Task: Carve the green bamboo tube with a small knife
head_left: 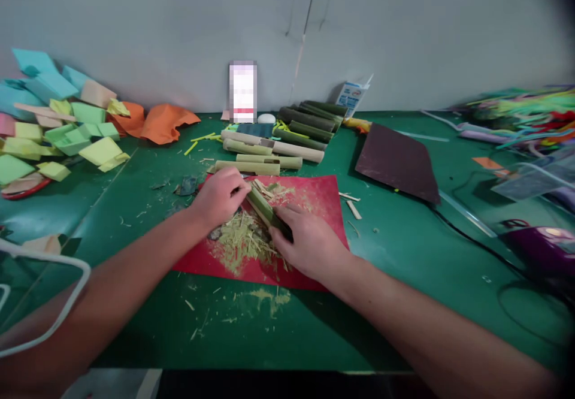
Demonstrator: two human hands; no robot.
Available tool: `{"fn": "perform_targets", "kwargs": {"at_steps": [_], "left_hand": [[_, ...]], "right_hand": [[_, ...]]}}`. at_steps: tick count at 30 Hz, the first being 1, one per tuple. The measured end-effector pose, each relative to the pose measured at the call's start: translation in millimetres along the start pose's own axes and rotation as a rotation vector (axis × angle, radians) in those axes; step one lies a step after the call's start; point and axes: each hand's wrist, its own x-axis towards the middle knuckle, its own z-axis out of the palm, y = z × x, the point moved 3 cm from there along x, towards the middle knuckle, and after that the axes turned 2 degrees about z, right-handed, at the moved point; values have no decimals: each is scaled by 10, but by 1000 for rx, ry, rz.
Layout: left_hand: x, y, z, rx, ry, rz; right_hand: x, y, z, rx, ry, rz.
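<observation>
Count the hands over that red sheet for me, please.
2: the left grip at the far end of the bamboo piece, the right grip around its near part. No others show.

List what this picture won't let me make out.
All in the head view:
Near end of the bamboo piece: covered by the right hand.
Anything inside the left hand: hidden by the hand itself.
What the phone displays: pixelated.
Full shape of the purple device: blurred, cut off by the right edge.

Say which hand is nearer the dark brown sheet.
Right. The right hand is left of the dark brown sheet, on its near side; the left hand is farther left.
</observation>
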Motion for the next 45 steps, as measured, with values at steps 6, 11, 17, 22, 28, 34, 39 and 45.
{"fn": "perform_targets", "kwargs": {"at_steps": [6,11,17,22,28,34,39,45], "left_hand": [[5,25,21,-19,-75,34],[5,16,27,-21,-107,41],[6,-6,1,11,-6,-4],[-3,66,23,-46,-96,26],[-36,112,53,-61,-185,65],[-26,1,-8,-6,-61,6],[-11,-4,-22,-3,-52,1],[1,47,12,-50,-161,26]], "right_hand": [[0,-5,-3,7,-2,-1],[2,-5,5,8,1,-13],[2,0,5,-1,16,-12],[-4,5,9,27,4,0],[-8,2,9,44,-4,-10],[-9,-4,-3,18,25,-1],[-12,10,15,23,21,1],[-6,6,13,38,13,-2]]}}
